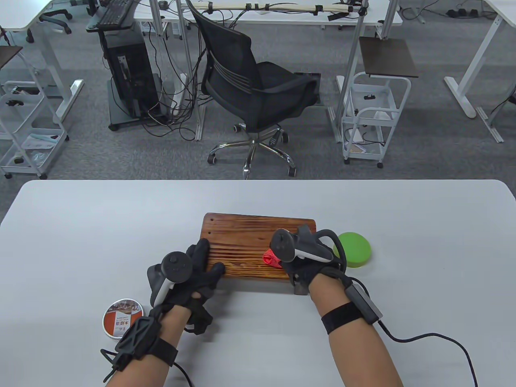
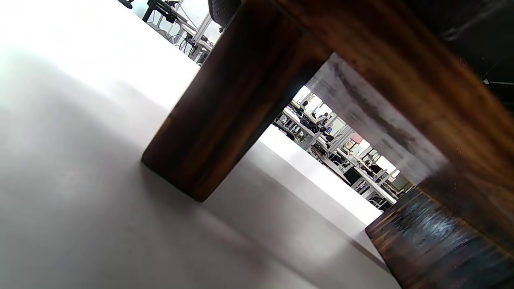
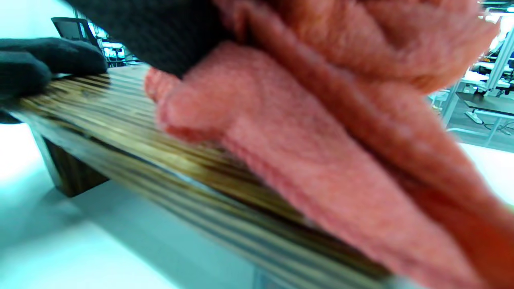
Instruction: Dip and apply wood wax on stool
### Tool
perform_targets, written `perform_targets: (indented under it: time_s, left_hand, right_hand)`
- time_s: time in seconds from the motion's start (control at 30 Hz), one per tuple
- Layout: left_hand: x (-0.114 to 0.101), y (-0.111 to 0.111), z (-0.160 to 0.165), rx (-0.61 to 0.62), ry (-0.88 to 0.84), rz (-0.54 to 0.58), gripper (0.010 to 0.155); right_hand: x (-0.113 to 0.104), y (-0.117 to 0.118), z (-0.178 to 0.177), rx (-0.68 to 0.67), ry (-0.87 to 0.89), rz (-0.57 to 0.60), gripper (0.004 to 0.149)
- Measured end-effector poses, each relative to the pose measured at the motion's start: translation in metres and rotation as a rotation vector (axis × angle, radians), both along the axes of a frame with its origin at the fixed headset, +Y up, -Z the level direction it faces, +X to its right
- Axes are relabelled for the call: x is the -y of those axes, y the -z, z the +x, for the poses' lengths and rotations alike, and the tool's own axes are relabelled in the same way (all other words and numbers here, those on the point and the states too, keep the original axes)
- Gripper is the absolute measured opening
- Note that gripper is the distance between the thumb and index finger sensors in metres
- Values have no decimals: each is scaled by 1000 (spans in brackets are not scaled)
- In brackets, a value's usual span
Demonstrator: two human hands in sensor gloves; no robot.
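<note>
The low wooden stool (image 1: 250,242) stands mid-table, its ridged brown top facing up. My left hand (image 1: 205,262) rests on the top's front left corner, its fingers (image 3: 40,60) laid flat on the wood. The left wrist view looks under the top at a dark leg (image 2: 225,100). My right hand (image 1: 284,264) grips a bunched red cloth (image 1: 272,259) and holds it against the top near the front right edge. That cloth (image 3: 321,140) fills most of the right wrist view, lying on the ridges (image 3: 120,132). A round wax tin (image 1: 123,316) with a printed label sits front left, beside my left wrist.
A green round disc (image 1: 354,249) lies on the table just right of the stool. The white table (image 1: 80,225) stretches wide to both sides. Beyond its far edge are a black office chair (image 1: 258,88), a computer cart and white trolleys.
</note>
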State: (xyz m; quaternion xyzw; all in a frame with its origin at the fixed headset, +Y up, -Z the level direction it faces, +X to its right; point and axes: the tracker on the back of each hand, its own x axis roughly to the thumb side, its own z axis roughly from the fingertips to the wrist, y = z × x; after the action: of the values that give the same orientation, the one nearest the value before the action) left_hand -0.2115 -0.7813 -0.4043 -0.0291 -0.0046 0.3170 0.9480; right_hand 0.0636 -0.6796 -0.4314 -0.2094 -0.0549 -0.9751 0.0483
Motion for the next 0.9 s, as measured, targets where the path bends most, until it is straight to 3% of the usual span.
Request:
perform_targets:
  time_s: [0.07,0.17,0.23,0.5,0.63,0.77,0.9]
  left_hand:
    - [0,0,0,2,12,4,96]
    - [0,0,0,2,11,-3,96]
    - [0,0,0,3,10,-5,96]
    - [0,0,1,1,19,-7,96]
    - [0,0,1,2,18,-8,96]
    - [0,0,0,3,22,-8,97]
    - [0,1,1,4,24,-9,96]
  right_hand:
    - [-1,-9,-12,-56,-64,19,57]
    - [0,-25,-30,-194,-9,2,56]
    - [0,-29,-33,-216,-28,8,57]
    - [-3,3,-16,14,0,-3,57]
    - [-1,-13,-46,-85,-97,42,57]
    - [0,-27,-59,-228,-26,26,56]
    - [-3,-14,-48,-146,-6,10,56]
